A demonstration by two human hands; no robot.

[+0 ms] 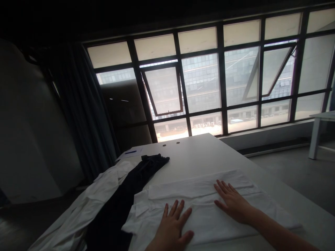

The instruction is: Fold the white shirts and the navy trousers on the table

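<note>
head view: the white garment (201, 209) lies spread on the near part of the white table (193, 153). smoothing it probably works best with flat, light palms easing creases toward the edges. it lies under 2 hands, the left hand (174, 225) nearer, the right hand (232, 204) farther right, fingers splayed, grasping nothing. just left lies a dark garment (125, 195).

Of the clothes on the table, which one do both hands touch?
The white garment right of the dark garment: the left hand and right hand rest on it, while neither touches the dark garment or the pale clothes farther left.
</note>
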